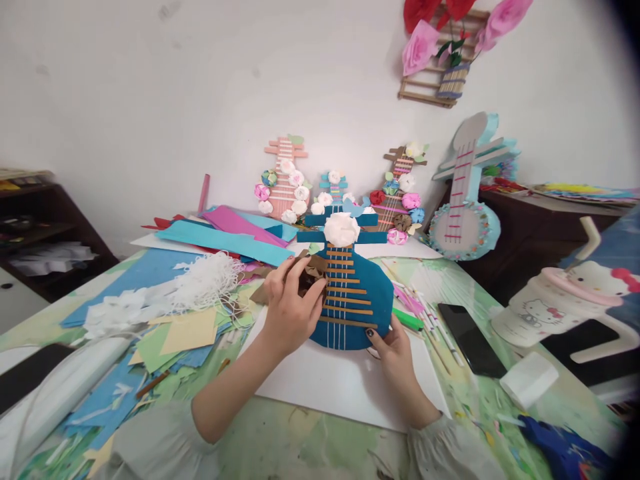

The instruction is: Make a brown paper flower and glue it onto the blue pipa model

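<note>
A dark blue paper lute point(379, 287) stands tilted up before me, with brown strips, white strings and a cream paper flower point(342, 229) near its top. My right hand point(395, 350) grips its lower right edge, thumb on the front and fingers behind. At the lute's left side, my left hand point(293, 300) has its fingers curled around a dark brown paper flower point(311, 283), which looks to be against the body; the exact contact is hidden. A small green paper leaf point(315, 248) shows just above it. Under both hands lies a white board point(320, 393).
Left are white string point(207, 283), paper scraps point(190, 331) and coloured sheets point(225, 241). Right are pens point(440, 327), a phone point(471, 339), a white roll point(529, 379) and a tumbler point(545, 307). Decorated paper lutes point(285, 177) stand along the wall.
</note>
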Demonstrator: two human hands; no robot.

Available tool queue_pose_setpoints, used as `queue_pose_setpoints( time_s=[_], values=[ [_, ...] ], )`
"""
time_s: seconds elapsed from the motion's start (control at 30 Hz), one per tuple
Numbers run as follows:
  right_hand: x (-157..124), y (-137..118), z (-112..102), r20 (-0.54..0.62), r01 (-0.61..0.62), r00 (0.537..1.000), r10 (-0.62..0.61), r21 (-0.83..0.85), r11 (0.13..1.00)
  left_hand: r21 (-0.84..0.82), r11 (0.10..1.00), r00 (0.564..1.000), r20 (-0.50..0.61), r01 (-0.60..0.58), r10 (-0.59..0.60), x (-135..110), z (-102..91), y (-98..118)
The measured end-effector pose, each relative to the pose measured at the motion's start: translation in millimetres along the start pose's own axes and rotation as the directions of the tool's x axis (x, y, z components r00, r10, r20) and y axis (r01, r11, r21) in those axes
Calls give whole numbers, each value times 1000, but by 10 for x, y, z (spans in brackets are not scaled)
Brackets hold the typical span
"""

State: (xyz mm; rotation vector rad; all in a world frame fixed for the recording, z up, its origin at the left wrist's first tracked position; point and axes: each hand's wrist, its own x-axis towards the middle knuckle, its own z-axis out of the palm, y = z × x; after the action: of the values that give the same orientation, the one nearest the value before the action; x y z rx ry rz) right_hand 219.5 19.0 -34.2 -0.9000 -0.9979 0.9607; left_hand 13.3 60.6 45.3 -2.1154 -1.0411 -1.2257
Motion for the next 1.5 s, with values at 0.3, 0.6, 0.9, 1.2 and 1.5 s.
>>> queue_pose_setpoints(
  time_s=[0.3, 0.6, 0.9, 1.2, 1.5],
  values=[
    [0, -14, 9, 26, 9, 1000, -8, -38, 999, 24, 1000, 1000, 0, 12, -12, -11, 65, -84],
    [-5, -35, 30, 38, -24, 999, 24, -2, 1000, -81, 995, 997, -31, 66, -68, -14, 95, -193],
    [-14, -76, 32, 5, -67, 998, 67, -8, 998, -162, 986, 999, -20, 30, -34, -22, 141, -272],
    [-20, -102, 18, -8, -90, 996, 89, -68, 994, -198, 980, 999, -40, -37, 30, -36, 141, -307],
    [-14, -86, 31, 21, -63, 998, 63, -2, 998, -49, 991, 992, -5, -126, 126, -68, 87, -233]
  ],
)
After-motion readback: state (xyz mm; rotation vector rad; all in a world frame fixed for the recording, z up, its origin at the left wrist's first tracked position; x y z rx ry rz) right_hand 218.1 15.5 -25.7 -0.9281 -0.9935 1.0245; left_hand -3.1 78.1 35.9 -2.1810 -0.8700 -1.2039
